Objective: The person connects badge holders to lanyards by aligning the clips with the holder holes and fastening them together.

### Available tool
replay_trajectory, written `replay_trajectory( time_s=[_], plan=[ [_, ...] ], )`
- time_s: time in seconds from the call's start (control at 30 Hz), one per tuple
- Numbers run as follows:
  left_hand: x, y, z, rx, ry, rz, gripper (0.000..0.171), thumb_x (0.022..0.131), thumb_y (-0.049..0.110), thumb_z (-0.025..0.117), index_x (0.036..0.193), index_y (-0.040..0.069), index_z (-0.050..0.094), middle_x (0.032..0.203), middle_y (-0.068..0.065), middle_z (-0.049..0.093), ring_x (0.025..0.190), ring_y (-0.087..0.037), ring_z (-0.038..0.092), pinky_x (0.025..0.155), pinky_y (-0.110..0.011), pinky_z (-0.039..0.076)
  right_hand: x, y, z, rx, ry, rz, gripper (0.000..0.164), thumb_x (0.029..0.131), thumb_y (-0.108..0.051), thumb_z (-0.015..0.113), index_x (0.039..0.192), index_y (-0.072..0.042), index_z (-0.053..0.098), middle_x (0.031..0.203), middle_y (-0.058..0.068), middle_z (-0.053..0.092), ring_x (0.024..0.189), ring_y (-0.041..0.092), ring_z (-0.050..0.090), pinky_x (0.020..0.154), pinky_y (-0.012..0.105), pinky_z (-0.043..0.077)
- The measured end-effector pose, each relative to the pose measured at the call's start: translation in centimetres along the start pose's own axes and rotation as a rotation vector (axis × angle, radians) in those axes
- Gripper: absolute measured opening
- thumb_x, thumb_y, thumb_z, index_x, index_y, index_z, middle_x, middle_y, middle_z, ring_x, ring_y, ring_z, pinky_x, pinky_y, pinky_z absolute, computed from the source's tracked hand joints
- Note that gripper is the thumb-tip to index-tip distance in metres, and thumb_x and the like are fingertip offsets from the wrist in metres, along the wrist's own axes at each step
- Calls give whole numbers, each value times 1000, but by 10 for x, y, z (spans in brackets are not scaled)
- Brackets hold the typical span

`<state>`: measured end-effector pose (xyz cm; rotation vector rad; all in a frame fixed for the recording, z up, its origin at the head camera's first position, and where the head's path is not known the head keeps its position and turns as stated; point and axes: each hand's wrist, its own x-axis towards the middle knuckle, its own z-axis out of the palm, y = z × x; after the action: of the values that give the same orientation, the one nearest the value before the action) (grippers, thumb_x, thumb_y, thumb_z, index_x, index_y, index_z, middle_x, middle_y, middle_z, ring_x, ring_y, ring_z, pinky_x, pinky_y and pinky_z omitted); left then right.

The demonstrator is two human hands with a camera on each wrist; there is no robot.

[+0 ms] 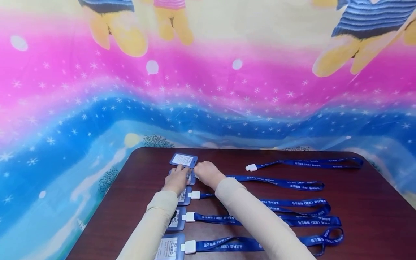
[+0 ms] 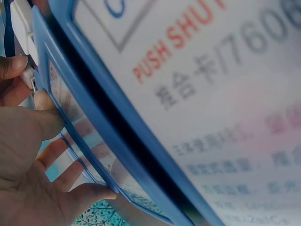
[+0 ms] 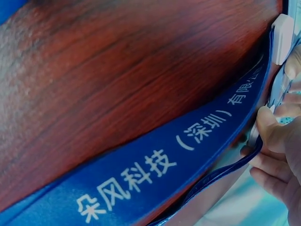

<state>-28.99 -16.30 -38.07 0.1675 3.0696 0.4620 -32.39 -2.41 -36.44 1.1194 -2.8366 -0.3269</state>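
Note:
My left hand [image 1: 175,179] holds a blue-framed ID badge holder [image 1: 192,178], second from the far edge. In the left wrist view, its thumb lies against the holder's [image 2: 75,101] frame and the other fingers spread along it. Right beside it, my right hand [image 1: 209,174] pinches the white clip [image 3: 254,135] of a blue lanyard [image 1: 286,183] at the holder's slotted end. Whether clip and holder are joined is hidden by the fingers. The lanyard's printed strap trails off to the right across the table.
Nearer on the dark wooden table [image 1: 136,187] lie several badge holders with lanyards clipped on, including the nearest holder [image 1: 172,247]. Beyond my hands rests a separate badge holder [image 1: 183,160]. A separate lanyard [image 1: 312,163] lies at the far right. A patterned cloth [image 1: 208,90] hangs behind.

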Motion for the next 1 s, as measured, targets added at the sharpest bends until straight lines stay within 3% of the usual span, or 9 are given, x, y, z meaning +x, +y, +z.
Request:
replay_trajectory(
  time_s=[0.3,0.7,1.0],
  plan=[
    [0,-1,1,4,16,3,40,92,15,72,131,15,62,129,-13,50,121,-38,49,86,-58,50,3,-3,-1,-17,-40,-5,16,95,-21,69,110,-17,76,97,-1,72,88,13,67,84,26,54],
    [-2,2,0,16,7,3,41,93,16,71,132,14,61,135,-15,49,124,-40,47,86,-60,50,2,-10,2,-25,-26,60,22,98,-13,64,117,-16,73,105,3,70,96,16,67,84,29,55],
    [0,0,-2,40,-6,8,41,95,20,69,134,15,60,134,-14,48,123,-40,47,83,-57,52,6,-8,1,-26,-12,52,18,96,-18,67,112,-17,75,99,1,71,89,14,67,79,27,55]
  ],
)
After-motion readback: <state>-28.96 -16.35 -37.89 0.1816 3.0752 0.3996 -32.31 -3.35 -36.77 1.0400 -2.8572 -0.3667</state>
